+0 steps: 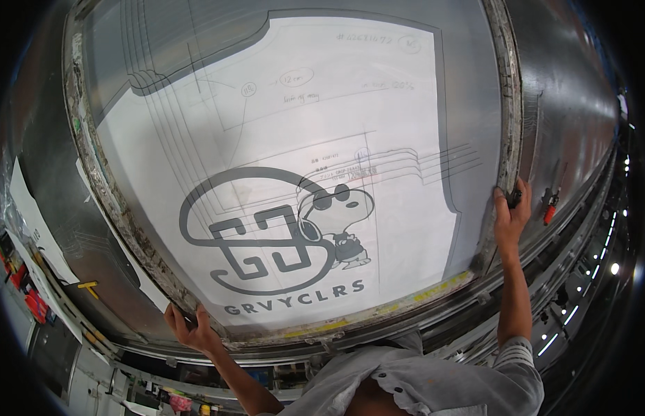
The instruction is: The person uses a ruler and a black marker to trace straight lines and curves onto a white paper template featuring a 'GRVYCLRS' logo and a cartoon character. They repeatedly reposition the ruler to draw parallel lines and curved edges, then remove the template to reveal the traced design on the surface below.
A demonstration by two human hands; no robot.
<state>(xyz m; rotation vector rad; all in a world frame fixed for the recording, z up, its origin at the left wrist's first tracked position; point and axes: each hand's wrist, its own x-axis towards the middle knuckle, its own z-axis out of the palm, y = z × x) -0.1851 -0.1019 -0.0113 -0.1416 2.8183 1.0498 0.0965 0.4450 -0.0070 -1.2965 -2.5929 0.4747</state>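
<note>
A large screen-printing frame [509,104] with worn, paint-crusted bars lies before me on the table. My left hand [194,331] grips its near-left corner, with thumb and fingers bent around the bar. On the right bar, toward the near end, my right hand [511,216] is closed; a small dark piece shows between its fingers, its kind unclear. Within the frame, a white paper pattern [412,249] shows pencil lines and handwritten notes. Its lower part carries a grey rounded emblem [256,243], a cartoon dog [350,208] with sunglasses and headphones, and a row of lettering.
The dark metal table [572,118] extends to both sides, with metal rails [447,326] along its near edge. A red-handled tool [550,213] is right of my right hand. At left are a yellow-handled tool [90,287], white sheets [37,225] and red items [35,305].
</note>
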